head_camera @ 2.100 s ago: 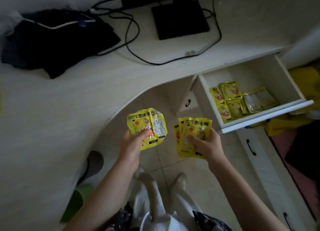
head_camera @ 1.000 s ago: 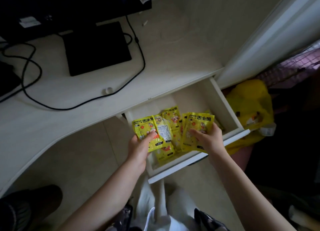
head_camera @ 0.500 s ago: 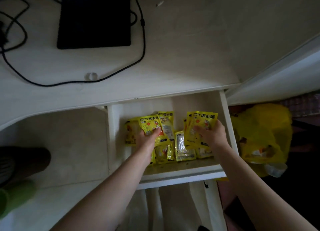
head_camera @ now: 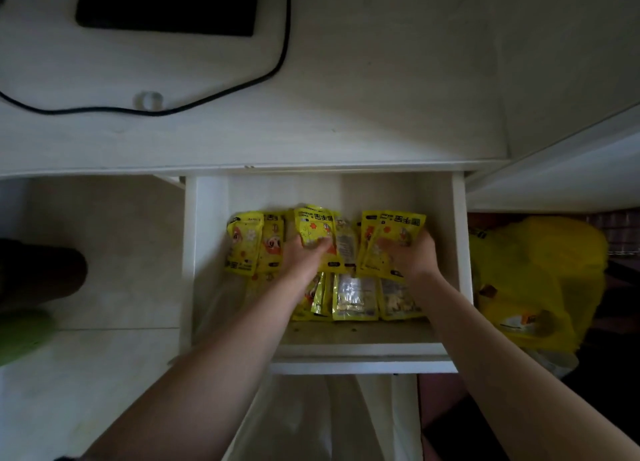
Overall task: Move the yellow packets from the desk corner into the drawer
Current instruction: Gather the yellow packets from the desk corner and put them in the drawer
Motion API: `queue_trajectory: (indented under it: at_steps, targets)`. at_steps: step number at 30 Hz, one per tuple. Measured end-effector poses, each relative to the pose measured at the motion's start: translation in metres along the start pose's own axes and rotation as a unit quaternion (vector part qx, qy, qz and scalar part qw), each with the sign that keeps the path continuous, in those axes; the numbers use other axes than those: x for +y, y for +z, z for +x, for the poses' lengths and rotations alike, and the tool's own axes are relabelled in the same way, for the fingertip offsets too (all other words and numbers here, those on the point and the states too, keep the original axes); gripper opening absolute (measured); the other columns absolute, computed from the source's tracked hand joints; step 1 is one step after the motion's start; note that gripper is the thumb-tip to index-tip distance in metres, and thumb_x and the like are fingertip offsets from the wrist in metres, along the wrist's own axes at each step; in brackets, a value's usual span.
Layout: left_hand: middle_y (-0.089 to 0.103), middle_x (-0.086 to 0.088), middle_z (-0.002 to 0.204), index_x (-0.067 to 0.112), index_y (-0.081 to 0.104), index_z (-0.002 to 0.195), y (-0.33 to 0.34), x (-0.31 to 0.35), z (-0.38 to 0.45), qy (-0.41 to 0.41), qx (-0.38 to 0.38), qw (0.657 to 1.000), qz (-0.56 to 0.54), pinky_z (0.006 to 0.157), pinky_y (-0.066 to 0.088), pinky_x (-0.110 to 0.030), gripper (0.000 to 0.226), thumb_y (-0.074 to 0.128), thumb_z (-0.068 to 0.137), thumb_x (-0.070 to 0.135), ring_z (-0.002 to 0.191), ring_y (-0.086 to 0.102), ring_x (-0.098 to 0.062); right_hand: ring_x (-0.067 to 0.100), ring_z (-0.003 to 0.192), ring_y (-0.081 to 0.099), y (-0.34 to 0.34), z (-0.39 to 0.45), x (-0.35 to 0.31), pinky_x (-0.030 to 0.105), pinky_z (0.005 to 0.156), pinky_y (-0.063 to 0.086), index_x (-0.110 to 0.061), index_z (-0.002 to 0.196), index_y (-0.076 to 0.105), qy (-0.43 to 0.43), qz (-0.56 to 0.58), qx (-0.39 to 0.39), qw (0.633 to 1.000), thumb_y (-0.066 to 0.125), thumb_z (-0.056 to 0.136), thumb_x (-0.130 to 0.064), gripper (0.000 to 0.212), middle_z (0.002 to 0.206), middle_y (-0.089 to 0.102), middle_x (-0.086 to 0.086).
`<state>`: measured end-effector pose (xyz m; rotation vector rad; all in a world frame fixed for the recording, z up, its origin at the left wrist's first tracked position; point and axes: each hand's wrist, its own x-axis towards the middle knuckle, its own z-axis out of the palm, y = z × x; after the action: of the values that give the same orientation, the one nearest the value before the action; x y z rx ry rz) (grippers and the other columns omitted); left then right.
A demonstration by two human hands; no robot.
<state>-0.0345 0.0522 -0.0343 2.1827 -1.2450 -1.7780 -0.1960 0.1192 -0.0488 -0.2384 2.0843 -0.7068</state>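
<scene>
The white drawer [head_camera: 360,360] is pulled out under the desk edge, and both my hands are down inside it. My left hand [head_camera: 304,256] grips a small bunch of yellow packets [head_camera: 313,225] at the drawer's middle. My right hand [head_camera: 412,256] grips a fanned stack of yellow packets [head_camera: 391,228] near the right wall. More yellow packets [head_camera: 247,242] lie at the back left. Others, some turned silver side up [head_camera: 353,292], lie under my wrists. The held packets sit low over the ones lying in the drawer; I cannot tell whether they touch.
The white desk top [head_camera: 346,97] carries a black monitor base [head_camera: 169,5], a black cable [head_camera: 242,86] and a small clear ring [head_camera: 149,99]. A yellow plastic bag [head_camera: 540,280] lies on the floor right of the drawer. A dark shoe [head_camera: 38,273] stands at left.
Both hands went from in front of the desk, over the floor, into the drawer and lowered their packets. The view swung right and down until it looked straight into the drawer.
</scene>
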Motion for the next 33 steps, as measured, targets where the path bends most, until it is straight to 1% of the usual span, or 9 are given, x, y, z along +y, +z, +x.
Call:
queue_trajectory:
  at_steps: [3, 6, 10, 15, 19, 23, 26, 29, 33]
  targets:
    - [0.042, -0.010, 0.146, 0.011, 0.039, 0.142, 0.000, -0.005, 0.000, 0.044, -0.015, 0.997, 0.054, 0.103, 0.037, -0.035, 0.058, 0.059, 0.092, 0.033, 0.132, 0.043, -0.027, 0.023, 0.090, 0.064, -0.005, -0.002, 0.002, 0.038, 0.081, 0.055, -0.012, 0.105, 0.062, 0.011, -0.020, -0.017, 1.000, 0.077, 0.077, -0.013, 0.032, 0.097, 0.067, 0.006]
    - [0.061, -0.008, 0.128, 0.008, 0.059, 0.123, -0.002, -0.008, 0.001, 0.098, 0.010, 0.990, 0.102, 0.090, 0.039, -0.022, 0.034, 0.061, 0.092, 0.020, 0.115, 0.057, -0.021, 0.027, 0.092, 0.065, -0.010, -0.004, 0.005, 0.036, 0.079, 0.055, -0.008, 0.107, 0.065, 0.018, -0.063, -0.030, 0.997, 0.074, 0.080, -0.012, 0.029, 0.100, 0.069, 0.010]
    - [0.067, -0.007, 0.115, 0.006, 0.067, 0.109, -0.009, -0.011, -0.004, 0.135, 0.025, 0.978, 0.155, 0.086, 0.039, -0.017, 0.020, 0.062, 0.091, 0.012, 0.104, 0.060, -0.015, 0.025, 0.083, 0.062, -0.017, -0.012, 0.006, 0.029, 0.068, 0.047, -0.004, 0.109, 0.062, 0.018, -0.125, -0.031, 0.991, 0.067, 0.084, -0.013, 0.026, 0.096, 0.068, 0.010]
    - [0.066, -0.005, 0.115, 0.008, 0.064, 0.112, -0.028, -0.019, -0.017, 0.133, 0.034, 0.974, 0.179, 0.084, 0.041, -0.020, 0.023, 0.063, 0.090, 0.016, 0.106, 0.061, -0.018, 0.035, 0.106, 0.060, -0.024, -0.035, -0.001, 0.035, 0.079, 0.048, 0.000, 0.122, 0.049, 0.017, -0.201, -0.038, 0.979, 0.062, 0.090, -0.020, 0.041, 0.117, 0.062, 0.018]
    - [0.065, -0.005, 0.119, 0.010, 0.063, 0.115, -0.051, -0.024, -0.034, 0.129, 0.050, 0.976, 0.167, 0.084, 0.051, -0.031, 0.025, 0.063, 0.090, 0.014, 0.101, 0.065, -0.027, 0.028, 0.087, 0.057, -0.030, -0.060, -0.011, 0.033, 0.068, 0.047, -0.002, 0.124, 0.040, -0.016, -0.248, -0.058, 0.967, 0.055, 0.092, -0.014, 0.037, 0.108, 0.056, 0.015]
    - [0.067, -0.008, 0.116, 0.009, 0.064, 0.112, -0.079, -0.030, -0.055, 0.133, 0.080, 0.975, 0.160, 0.083, 0.050, -0.029, 0.024, 0.063, 0.089, 0.013, 0.095, 0.063, -0.019, 0.029, 0.087, 0.058, -0.030, -0.085, -0.027, 0.033, 0.065, 0.047, -0.003, 0.126, 0.042, -0.081, -0.295, -0.081, 0.948, 0.050, 0.092, -0.012, 0.036, 0.110, 0.058, 0.017]
    - [0.070, -0.007, 0.109, 0.012, 0.066, 0.109, -0.102, -0.036, -0.074, 0.137, 0.108, 0.971, 0.165, 0.078, 0.053, -0.030, 0.023, 0.064, 0.087, 0.016, 0.087, 0.065, -0.020, 0.029, 0.091, 0.058, -0.019, -0.107, -0.043, 0.035, 0.071, 0.051, -0.006, 0.132, 0.041, -0.145, -0.329, -0.105, 0.927, 0.050, 0.090, -0.010, 0.043, 0.114, 0.058, 0.017]
    - [0.072, -0.007, 0.100, 0.017, 0.065, 0.108, -0.127, -0.044, -0.097, 0.140, 0.134, 0.963, 0.186, 0.081, 0.055, -0.040, 0.022, 0.061, 0.086, 0.022, 0.090, 0.067, -0.026, 0.033, 0.100, 0.060, 0.001, -0.134, -0.060, 0.036, 0.076, 0.050, -0.009, 0.134, 0.039, -0.208, -0.381, -0.132, 0.891, 0.049, 0.091, -0.012, 0.045, 0.116, 0.060, 0.016]
    - [0.070, 0.000, 0.098, 0.019, 0.059, 0.114, -0.158, -0.063, -0.125, 0.145, 0.157, 0.954, 0.209, 0.078, 0.051, -0.032, 0.025, 0.053, 0.090, 0.024, 0.087, 0.064, -0.022, 0.034, 0.115, 0.054, 0.039, -0.172, -0.077, 0.043, 0.089, 0.052, -0.011, 0.136, 0.038, -0.296, -0.453, -0.174, 0.823, 0.046, 0.093, -0.019, 0.045, 0.128, 0.052, 0.015]
